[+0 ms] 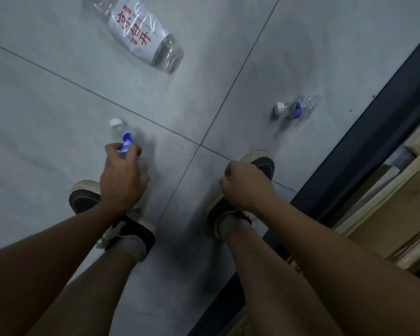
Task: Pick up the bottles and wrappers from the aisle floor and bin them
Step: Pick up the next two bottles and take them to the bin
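Observation:
My left hand [123, 175] grips a small clear bottle [124, 139] with a white cap and a blue label, low over the grey tiled floor. My right hand [243, 184] hangs with its fingers curled and holds nothing. A second small bottle [298, 107] with a white cap and blue label lies on the floor to the right, close to the dark shelf base. A large clear bottle [137, 30] with a white label and red characters lies on its side further ahead.
My two feet in dark shoes [85, 198] [262, 163] stand on the grey tiles. A dark shelf base [364, 132] runs diagonally along the right side, with pale yellowish shelving [398, 209] beyond it.

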Demonstrator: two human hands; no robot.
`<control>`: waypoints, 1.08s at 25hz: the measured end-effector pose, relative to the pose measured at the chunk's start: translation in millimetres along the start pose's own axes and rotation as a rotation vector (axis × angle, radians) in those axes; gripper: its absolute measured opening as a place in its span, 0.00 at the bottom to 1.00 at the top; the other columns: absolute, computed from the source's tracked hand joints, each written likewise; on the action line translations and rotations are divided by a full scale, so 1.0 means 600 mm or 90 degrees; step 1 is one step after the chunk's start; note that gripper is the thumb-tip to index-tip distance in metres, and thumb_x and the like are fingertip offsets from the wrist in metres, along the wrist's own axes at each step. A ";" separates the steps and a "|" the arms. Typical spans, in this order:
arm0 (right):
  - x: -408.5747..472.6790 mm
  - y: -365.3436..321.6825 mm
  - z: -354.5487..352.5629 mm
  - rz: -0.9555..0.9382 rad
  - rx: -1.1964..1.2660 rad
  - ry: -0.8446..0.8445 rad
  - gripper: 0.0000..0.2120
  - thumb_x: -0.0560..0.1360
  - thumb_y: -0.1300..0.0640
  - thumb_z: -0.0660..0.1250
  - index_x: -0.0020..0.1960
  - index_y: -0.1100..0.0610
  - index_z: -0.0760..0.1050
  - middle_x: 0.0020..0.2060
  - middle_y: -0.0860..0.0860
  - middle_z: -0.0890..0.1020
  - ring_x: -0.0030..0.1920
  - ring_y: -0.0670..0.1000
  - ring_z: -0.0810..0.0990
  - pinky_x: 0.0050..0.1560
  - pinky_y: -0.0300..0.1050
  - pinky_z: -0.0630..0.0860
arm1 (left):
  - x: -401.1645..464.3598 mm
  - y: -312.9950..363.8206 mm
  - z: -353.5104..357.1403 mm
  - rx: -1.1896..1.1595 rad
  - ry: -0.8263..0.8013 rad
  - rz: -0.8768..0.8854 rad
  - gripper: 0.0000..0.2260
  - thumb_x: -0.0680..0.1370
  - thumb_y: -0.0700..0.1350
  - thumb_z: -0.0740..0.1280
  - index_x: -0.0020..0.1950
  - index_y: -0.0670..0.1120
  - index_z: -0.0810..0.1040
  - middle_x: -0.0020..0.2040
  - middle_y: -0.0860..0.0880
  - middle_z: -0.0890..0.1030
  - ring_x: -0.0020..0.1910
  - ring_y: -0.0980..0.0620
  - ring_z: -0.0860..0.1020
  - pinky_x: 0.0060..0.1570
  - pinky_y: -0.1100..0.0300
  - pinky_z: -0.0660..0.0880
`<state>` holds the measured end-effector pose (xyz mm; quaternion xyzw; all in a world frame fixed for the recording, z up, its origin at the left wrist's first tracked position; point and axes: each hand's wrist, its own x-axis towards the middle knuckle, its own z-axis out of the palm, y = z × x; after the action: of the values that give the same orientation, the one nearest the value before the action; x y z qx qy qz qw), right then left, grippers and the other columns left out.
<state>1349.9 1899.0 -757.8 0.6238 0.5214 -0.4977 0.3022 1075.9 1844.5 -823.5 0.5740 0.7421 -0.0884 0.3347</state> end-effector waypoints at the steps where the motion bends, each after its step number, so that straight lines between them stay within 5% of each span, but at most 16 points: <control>1: 0.012 0.018 -0.012 0.038 0.046 0.022 0.14 0.79 0.50 0.60 0.58 0.59 0.75 0.52 0.58 0.81 0.50 0.58 0.80 0.52 0.56 0.80 | 0.000 0.024 -0.002 -0.029 0.001 0.040 0.24 0.70 0.38 0.71 0.65 0.46 0.70 0.64 0.38 0.66 0.43 0.35 0.77 0.39 0.45 0.76; 6: 0.089 0.099 -0.077 0.225 0.159 0.237 0.30 0.75 0.52 0.67 0.73 0.57 0.61 0.68 0.61 0.69 0.67 0.64 0.70 0.61 0.58 0.75 | 0.031 0.133 0.018 -0.144 -0.058 0.129 0.36 0.67 0.33 0.66 0.75 0.51 0.68 0.62 0.43 0.66 0.46 0.44 0.74 0.45 0.51 0.78; 9: 0.146 0.135 -0.115 0.225 0.087 0.384 0.42 0.71 0.58 0.74 0.76 0.45 0.54 0.76 0.59 0.56 0.71 0.64 0.62 0.58 0.59 0.76 | 0.052 0.181 0.046 -0.231 -0.077 0.135 0.28 0.68 0.37 0.69 0.67 0.50 0.71 0.61 0.46 0.63 0.47 0.45 0.74 0.50 0.50 0.79; 11: 0.182 0.159 -0.126 0.208 0.062 0.381 0.44 0.70 0.62 0.75 0.75 0.40 0.54 0.79 0.58 0.51 0.72 0.65 0.62 0.59 0.61 0.76 | 0.057 0.208 0.062 -0.265 -0.076 0.150 0.20 0.73 0.46 0.71 0.64 0.51 0.72 0.60 0.48 0.64 0.47 0.47 0.75 0.49 0.54 0.77; 14: 0.208 0.184 -0.116 0.203 0.015 0.372 0.26 0.75 0.59 0.71 0.68 0.45 0.64 0.70 0.61 0.60 0.61 0.67 0.74 0.53 0.63 0.78 | 0.053 0.239 0.073 -0.301 -0.070 0.123 0.16 0.81 0.53 0.66 0.69 0.54 0.70 0.60 0.49 0.66 0.44 0.53 0.75 0.43 0.61 0.74; 17: 0.181 0.177 -0.091 0.196 0.071 0.317 0.16 0.79 0.52 0.66 0.65 0.49 0.67 0.63 0.61 0.65 0.48 0.66 0.77 0.49 0.58 0.77 | 0.032 0.248 0.056 -0.381 -0.113 0.031 0.26 0.81 0.51 0.66 0.77 0.55 0.60 0.68 0.53 0.68 0.51 0.58 0.75 0.44 0.69 0.72; 20: 0.101 0.146 -0.076 0.134 0.141 0.287 0.18 0.78 0.55 0.69 0.64 0.54 0.67 0.61 0.61 0.67 0.45 0.61 0.73 0.50 0.53 0.74 | -0.013 0.246 -0.003 -0.358 -0.116 -0.039 0.24 0.75 0.47 0.70 0.70 0.52 0.67 0.62 0.53 0.71 0.52 0.51 0.78 0.46 0.61 0.74; 22: 0.030 0.115 -0.079 0.113 0.174 0.282 0.20 0.75 0.56 0.72 0.62 0.56 0.66 0.59 0.60 0.71 0.48 0.60 0.76 0.50 0.52 0.76 | -0.051 0.243 -0.068 -0.322 -0.123 -0.053 0.24 0.72 0.46 0.73 0.65 0.51 0.70 0.58 0.52 0.71 0.48 0.52 0.77 0.40 0.66 0.71; 27: -0.205 0.012 -0.126 0.086 0.177 0.214 0.18 0.73 0.49 0.72 0.55 0.53 0.67 0.46 0.53 0.77 0.44 0.57 0.77 0.45 0.54 0.80 | -0.174 0.248 -0.305 -0.271 -0.167 -0.071 0.25 0.69 0.46 0.76 0.56 0.56 0.62 0.47 0.51 0.75 0.39 0.53 0.77 0.35 0.60 0.76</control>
<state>1384.6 1922.0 -619.3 0.7671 0.4476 -0.4327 0.1550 1151.3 1904.4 -584.5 0.4322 0.7248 -0.0223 0.5360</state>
